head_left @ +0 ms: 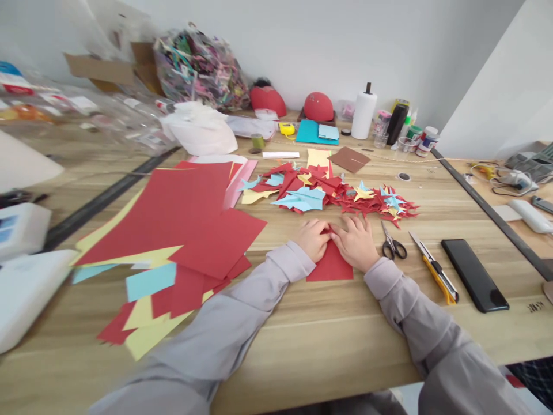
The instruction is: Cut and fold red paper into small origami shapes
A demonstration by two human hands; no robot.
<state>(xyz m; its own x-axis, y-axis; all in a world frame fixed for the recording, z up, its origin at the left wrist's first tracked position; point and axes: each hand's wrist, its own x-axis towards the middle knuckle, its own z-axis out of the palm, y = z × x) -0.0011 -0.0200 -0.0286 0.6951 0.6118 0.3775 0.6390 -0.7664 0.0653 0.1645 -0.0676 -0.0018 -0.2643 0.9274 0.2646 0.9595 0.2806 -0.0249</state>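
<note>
A sheet of red paper (330,266) lies on the wooden table in front of me, its far end folded over between my hands. My left hand (314,239) is closed, with thumb and fingertips pinching the folded part from the left. From the right, my right hand (356,242) grips the same fold with its thumb and forefinger, while its other fingers reach forward. The two hands nearly meet and hide much of the fold. Just beyond them is a heap of folded red paper pieces (330,187), with a blue paper plane (300,199) on its near side.
Scissors (393,245), a yellow utility knife (436,275) and a black phone (475,275) lie to the right. Red sheets (190,213) and loose offcuts spread over the left. Behind stand a white roll (363,115), several small bottles and a white plastic bag (201,128).
</note>
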